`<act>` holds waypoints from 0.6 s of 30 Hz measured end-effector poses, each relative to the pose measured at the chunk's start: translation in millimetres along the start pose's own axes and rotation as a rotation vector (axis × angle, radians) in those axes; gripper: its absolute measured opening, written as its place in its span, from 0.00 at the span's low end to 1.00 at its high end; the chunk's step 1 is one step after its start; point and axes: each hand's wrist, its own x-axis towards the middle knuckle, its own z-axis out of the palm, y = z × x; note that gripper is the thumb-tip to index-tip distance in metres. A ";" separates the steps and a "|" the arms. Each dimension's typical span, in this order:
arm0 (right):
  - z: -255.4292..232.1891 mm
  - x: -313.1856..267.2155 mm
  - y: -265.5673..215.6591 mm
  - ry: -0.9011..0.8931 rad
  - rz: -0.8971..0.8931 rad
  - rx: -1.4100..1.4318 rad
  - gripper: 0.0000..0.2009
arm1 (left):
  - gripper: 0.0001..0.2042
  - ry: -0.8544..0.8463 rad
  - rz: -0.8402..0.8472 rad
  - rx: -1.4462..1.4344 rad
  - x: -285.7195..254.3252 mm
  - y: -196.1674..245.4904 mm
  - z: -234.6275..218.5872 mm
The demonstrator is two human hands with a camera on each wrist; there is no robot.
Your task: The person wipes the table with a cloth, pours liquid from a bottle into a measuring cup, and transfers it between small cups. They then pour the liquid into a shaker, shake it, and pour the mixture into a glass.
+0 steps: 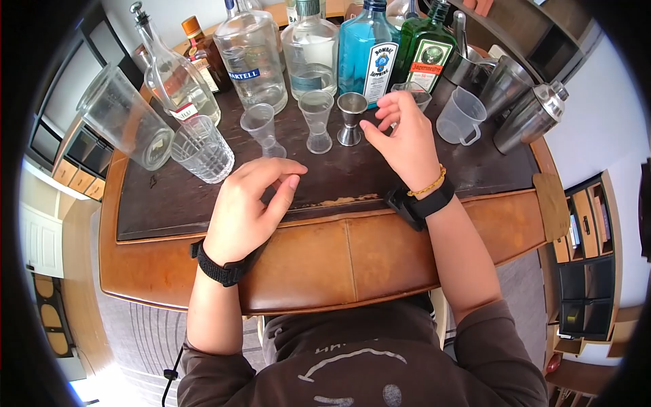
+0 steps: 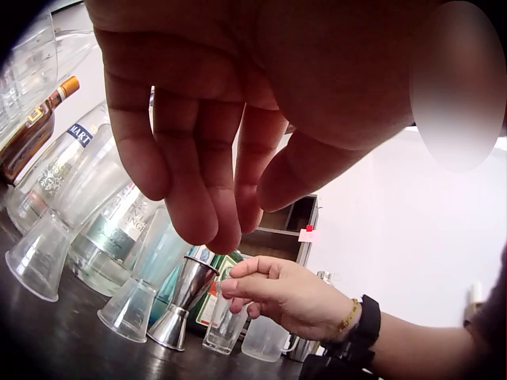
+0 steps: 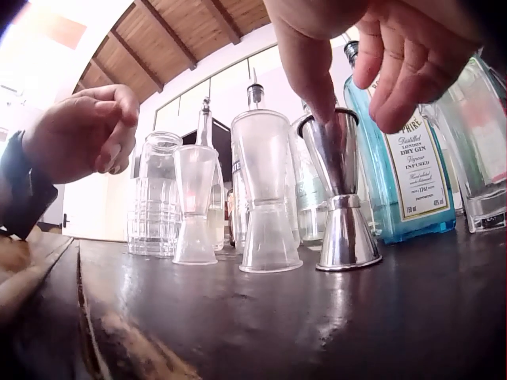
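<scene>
A steel double jigger [image 1: 349,123] stands upright on the dark tabletop. Beside its right side is my right hand [image 1: 409,139], fingers loosely bent and nothing gripped. In the right wrist view, the thumb of my right hand [image 3: 380,47] overlaps the rim of the jigger [image 3: 341,178]; whether they touch, I cannot tell. Two clear hourglass-shaped measures, one [image 1: 317,122] nearer the jigger and another [image 1: 259,122] farther left, stand upright. My left hand [image 1: 251,203] is in front of the left measure, holding nothing; its fingers hang relaxed in the left wrist view.
Behind stand several bottles, including a blue one [image 1: 352,54] and a green one [image 1: 413,47]. Left are a cut-glass tumbler [image 1: 202,150] and a tilted-looking large glass [image 1: 125,115]. Right are a plastic jug [image 1: 460,117] and a steel shaker [image 1: 532,117]. Tan leather [image 1: 305,264] covers the front edge.
</scene>
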 end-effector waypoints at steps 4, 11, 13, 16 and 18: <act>5.7 -1.5 6.8 -0.096 0.130 0.030 0.24 | 0.06 0.003 0.018 0.007 -0.2 -2.7 0.7; 13.6 7.8 18.4 -0.186 0.270 0.134 0.30 | 0.07 0.005 0.023 0.001 -0.2 -2.6 0.0; 15.3 10.7 19.3 -0.238 0.300 0.273 0.27 | 0.07 0.002 0.025 0.000 -0.3 -1.7 -0.1; 18.1 13.9 27.5 -0.252 0.295 0.427 0.26 | 0.06 -0.009 0.026 0.008 0.1 -1.7 -1.7; 18.2 16.1 25.6 -0.257 0.327 0.461 0.25 | 0.06 -0.003 0.029 0.004 0.1 -2.1 -0.8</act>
